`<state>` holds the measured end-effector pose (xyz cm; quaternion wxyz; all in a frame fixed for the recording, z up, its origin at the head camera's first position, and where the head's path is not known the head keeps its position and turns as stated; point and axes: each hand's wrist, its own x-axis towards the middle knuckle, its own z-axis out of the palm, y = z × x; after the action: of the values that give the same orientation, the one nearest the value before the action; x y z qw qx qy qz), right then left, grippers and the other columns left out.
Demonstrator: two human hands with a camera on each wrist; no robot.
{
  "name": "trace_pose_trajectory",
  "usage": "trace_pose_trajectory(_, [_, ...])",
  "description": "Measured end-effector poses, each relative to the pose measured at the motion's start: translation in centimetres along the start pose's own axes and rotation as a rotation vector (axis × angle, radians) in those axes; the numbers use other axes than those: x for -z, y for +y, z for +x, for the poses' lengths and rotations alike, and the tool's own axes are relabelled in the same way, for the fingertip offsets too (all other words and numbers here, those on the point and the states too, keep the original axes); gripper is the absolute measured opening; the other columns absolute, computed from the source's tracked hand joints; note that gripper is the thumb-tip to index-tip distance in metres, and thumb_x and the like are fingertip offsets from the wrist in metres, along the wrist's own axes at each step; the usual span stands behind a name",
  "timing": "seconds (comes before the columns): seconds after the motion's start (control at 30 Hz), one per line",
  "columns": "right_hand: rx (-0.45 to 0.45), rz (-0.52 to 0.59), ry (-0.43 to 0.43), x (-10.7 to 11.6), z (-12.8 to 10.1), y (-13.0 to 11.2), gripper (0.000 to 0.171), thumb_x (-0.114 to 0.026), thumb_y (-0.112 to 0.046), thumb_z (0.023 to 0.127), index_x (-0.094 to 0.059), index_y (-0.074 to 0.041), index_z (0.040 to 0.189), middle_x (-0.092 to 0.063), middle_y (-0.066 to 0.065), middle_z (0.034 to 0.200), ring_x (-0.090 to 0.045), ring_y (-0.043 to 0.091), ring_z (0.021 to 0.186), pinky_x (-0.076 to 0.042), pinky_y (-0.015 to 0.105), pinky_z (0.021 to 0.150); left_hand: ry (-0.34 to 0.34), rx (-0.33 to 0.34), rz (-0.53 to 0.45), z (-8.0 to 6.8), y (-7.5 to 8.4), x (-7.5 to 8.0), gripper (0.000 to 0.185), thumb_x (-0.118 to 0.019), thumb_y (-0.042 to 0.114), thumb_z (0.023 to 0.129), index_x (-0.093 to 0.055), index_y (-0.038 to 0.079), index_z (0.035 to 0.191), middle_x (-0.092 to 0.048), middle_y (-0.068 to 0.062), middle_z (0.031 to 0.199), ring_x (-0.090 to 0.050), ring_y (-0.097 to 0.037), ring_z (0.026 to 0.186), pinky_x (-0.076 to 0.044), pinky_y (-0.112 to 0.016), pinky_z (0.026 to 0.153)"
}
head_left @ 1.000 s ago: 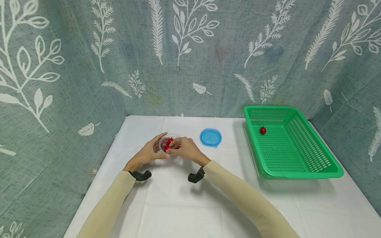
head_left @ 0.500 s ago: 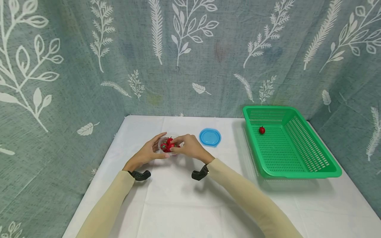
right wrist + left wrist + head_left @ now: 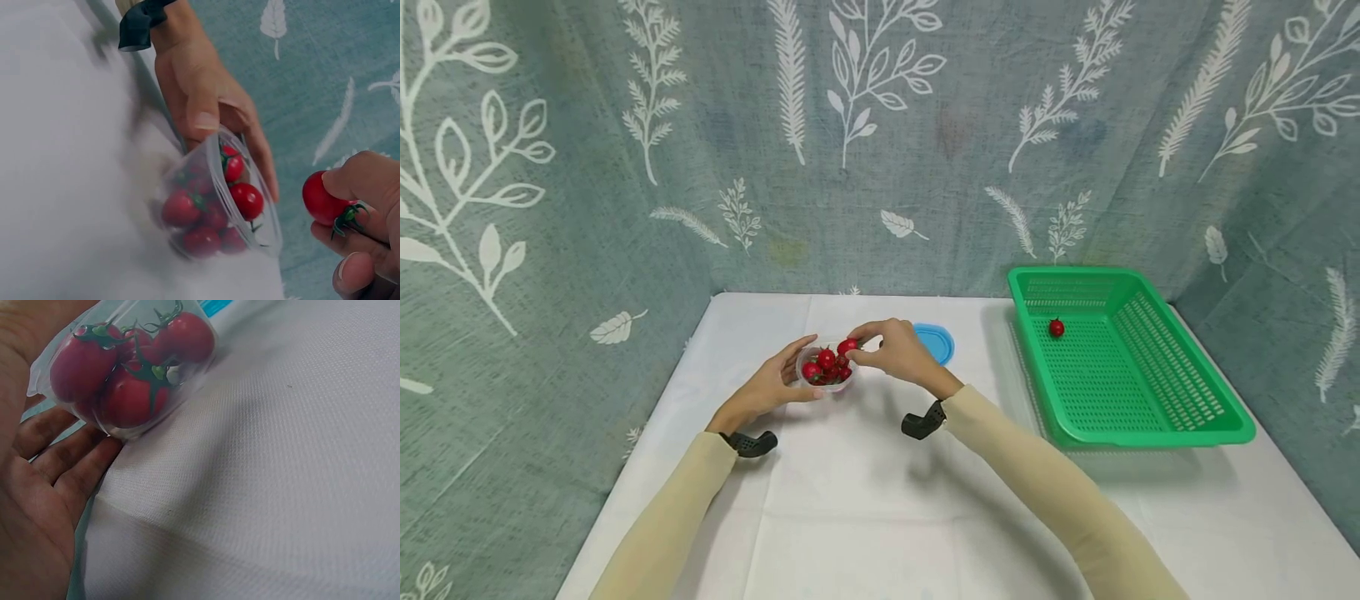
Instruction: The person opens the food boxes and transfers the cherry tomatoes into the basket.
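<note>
The right hand (image 3: 897,353) has lifted out of the cup (image 3: 824,372) and now pinches one tomato (image 3: 847,345) just above its rim, partly covering the blue lid (image 3: 937,341). The left hand (image 3: 765,388) still grips the cup on the table (image 3: 850,517)

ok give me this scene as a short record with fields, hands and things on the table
left hand: holds the clear plastic tub of cherry tomatoes
right hand: pinches one red cherry tomato just above the tub
blue plastic lid: flat on the white tablecloth, behind the right hand
green plastic basket: at right, with a lone tomato in it
</note>
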<state>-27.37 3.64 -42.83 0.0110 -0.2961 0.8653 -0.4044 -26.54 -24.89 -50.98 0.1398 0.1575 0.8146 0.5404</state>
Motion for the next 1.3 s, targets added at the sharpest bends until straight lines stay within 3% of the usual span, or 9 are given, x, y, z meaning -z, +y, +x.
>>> trace_pose_trajectory(0.3, [-0.045, -0.055, 0.053, 3.6, -1.3, 0.5, 0.028, -0.076, -0.032, 0.094, -0.078, -0.016, 0.117, -0.075, -0.007, 0.102, -0.062, 0.011, 0.067, -0.054, 0.027, 0.067, -0.006, -0.004, 0.006, 0.0, -0.1, 0.1, 0.107, -0.090, 0.040, 0.081, -0.025, 0.031, 0.165, -0.017, 0.002, 0.170, -0.016, -0.035, 0.156, -0.023, -0.056, 0.124])
trace_pose_trajectory(0.57, [-0.101, 0.011, 0.085, 7.1, -2.6, 1.4, 0.029, -0.078, -0.034, 0.094, -0.077, -0.019, 0.119, -0.074, -0.004, 0.105, -0.060, 0.021, 0.048, -0.056, 0.033, 0.053, -0.014, -0.025, -0.002, 0.0, -0.1, 0.1, 0.107, -0.090, 0.037, 0.082, -0.024, 0.029, 0.165, -0.016, 0.001, 0.170, -0.014, -0.034, 0.156, -0.022, -0.055, 0.124])
trace_pose_trajectory(0.77, [-0.135, -0.011, 0.112, 9.4, -3.7, 2.4, 0.033, -0.077, -0.035, 0.094, -0.076, -0.017, 0.122, -0.075, -0.002, 0.109, -0.064, 0.019, 0.067, -0.058, 0.034, 0.060, -0.012, -0.025, 0.002, 0.0, -0.2, 0.2, 0.106, -0.090, 0.037, 0.082, -0.024, 0.031, 0.165, -0.016, 0.003, 0.170, -0.014, -0.033, 0.156, -0.022, -0.054, 0.124])
trace_pose_trajectory(1.07, [-0.159, -0.019, 0.155, 12.4, -5.5, 4.1, 0.032, -0.077, -0.030, 0.096, -0.076, -0.013, 0.123, -0.074, 0.007, 0.112, -0.064, 0.026, 0.061, -0.053, 0.033, 0.052, -0.009, -0.025, 0.001, -0.1, -0.3, 0.1, 0.105, -0.089, 0.036, 0.082, -0.024, 0.029, 0.165, -0.016, 0.002, 0.170, -0.013, -0.034, 0.156, -0.021, -0.056, 0.124])
trace_pose_trajectory(1.3, [-0.275, -0.030, 0.184, 15.3, -7.4, 5.0, 0.034, -0.076, -0.034, 0.096, -0.075, -0.015, 0.124, -0.071, 0.009, 0.118, -0.063, 0.024, 0.062, -0.054, 0.036, 0.055, -0.006, -0.030, 0.006, 0.0, -0.4, 0.1, 0.106, -0.090, 0.037, 0.081, -0.024, 0.030, 0.165, -0.016, 0.001, 0.170, -0.014, -0.035, 0.156, -0.023, -0.055, 0.124])
